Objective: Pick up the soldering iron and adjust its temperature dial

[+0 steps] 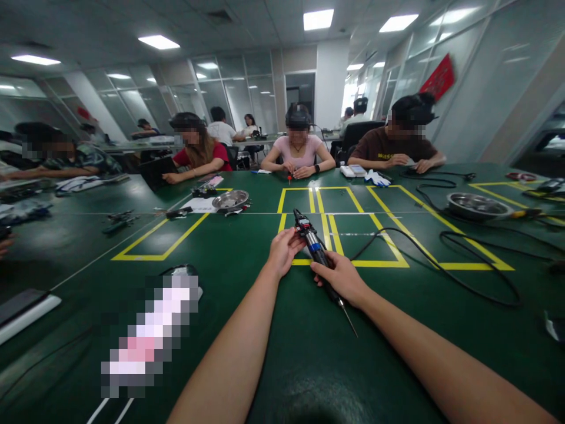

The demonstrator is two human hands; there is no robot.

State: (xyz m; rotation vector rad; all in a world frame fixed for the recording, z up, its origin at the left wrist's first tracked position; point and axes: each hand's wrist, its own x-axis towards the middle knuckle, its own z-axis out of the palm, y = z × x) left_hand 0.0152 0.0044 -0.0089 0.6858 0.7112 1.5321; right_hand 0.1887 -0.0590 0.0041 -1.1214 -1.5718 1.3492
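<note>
Electric screwdriver (313, 242) gripped in right hand (342, 277), fingers wrapped around, bit (349, 320) toward five o'clock, left hand (282, 250) at eleven-o'clock end, seemingly for steadiness, pinching impossible to tell.

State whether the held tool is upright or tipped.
Tipped: the tool slants from left hand to right hand, its thin shaft pointing toward the camera.

My left hand (282, 252) extends from seven o'clock, half curled; my right hand (339, 275), from four, is wrapped tight.
</note>
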